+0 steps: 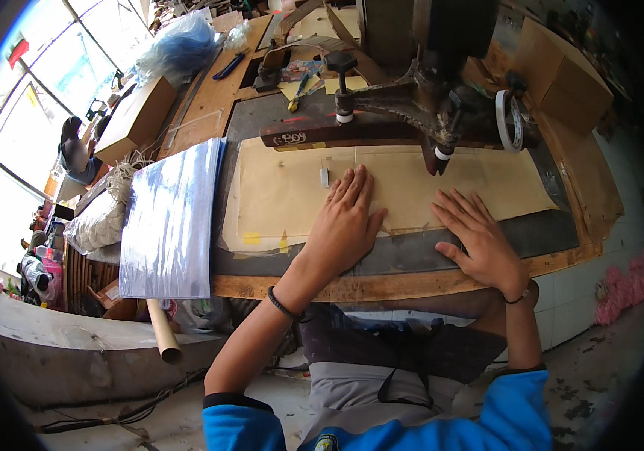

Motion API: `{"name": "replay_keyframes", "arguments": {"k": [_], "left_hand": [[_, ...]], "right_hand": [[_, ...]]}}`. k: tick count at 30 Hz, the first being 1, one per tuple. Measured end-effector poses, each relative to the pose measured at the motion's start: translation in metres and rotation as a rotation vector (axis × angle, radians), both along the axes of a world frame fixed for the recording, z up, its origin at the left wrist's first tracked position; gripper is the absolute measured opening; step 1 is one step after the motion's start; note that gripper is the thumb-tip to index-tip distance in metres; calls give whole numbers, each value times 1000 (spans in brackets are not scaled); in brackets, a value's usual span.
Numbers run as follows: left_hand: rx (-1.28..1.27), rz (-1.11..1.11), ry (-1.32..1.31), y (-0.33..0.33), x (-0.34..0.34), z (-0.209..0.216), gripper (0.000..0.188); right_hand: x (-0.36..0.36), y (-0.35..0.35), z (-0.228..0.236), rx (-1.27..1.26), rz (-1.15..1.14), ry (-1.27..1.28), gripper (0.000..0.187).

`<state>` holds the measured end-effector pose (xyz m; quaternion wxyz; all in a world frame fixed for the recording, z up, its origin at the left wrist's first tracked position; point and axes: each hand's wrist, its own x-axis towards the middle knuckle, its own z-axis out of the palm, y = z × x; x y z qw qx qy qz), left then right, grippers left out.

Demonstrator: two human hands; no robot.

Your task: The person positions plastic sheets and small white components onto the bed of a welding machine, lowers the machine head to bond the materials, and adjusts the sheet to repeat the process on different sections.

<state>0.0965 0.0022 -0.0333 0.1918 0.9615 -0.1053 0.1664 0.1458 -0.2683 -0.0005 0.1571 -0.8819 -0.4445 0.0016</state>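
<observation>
A long tan cardboard sheet (pixel 277 195) lies on the dark mat of the workbench. My left hand (pixel 344 214) rests flat on its middle, fingers stretched toward the far side. Beside those fingertips is a small grey metallic piece (pixel 325 177). My right hand (pixel 472 233) lies on the sheet's near right edge with fingers spread and nothing in it. Just beyond the sheet stands a machine with a long dark bar (pixel 397 136) and a black knob (pixel 341 62). Its pointed tip comes down near my right fingers.
A stack of shiny clear plastic sheets (pixel 171 218) overhangs the bench's left front edge. Farther back are a yellow cutter knife (pixel 298 94), blue-handled pliers (pixel 229 65) and a bundle of clear plastic (pixel 179 49). A cardboard box (pixel 562 75) stands at right. Another person (pixel 77 150) sits at far left.
</observation>
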Motion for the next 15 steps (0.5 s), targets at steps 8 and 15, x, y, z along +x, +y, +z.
{"name": "replay_keyframes", "arguments": {"k": [8,15], "left_hand": [[33,5,-19,1,1,-3,56],[22,-29,-69,2,7,-2,55]], "right_hand": [[5,-1,-6,-36,6,8,56],[10,-2,-1,-50,-3,20,56]]}}
